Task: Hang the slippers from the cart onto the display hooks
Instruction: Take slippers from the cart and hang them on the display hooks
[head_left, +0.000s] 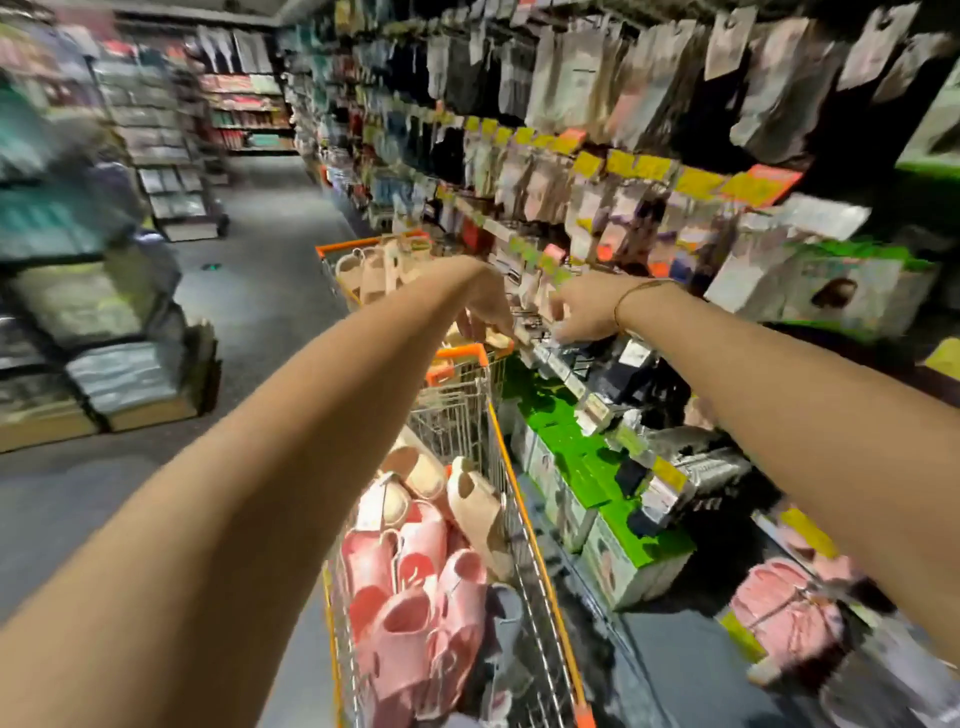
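Reaching left hand (485, 306), fingers (470, 327) touching beige slipper (496, 340), blurred

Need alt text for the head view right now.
Both hands, left hand and right hand, reach to the display hooks above a wire cart piled with pink slippers; blur hides their grip.

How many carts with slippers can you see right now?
2. The near cart sits below the arms, loaded with pink and beige slippers. The far cart stands beyond the hands, holding beige slippers. Blur may hide others down the aisle.
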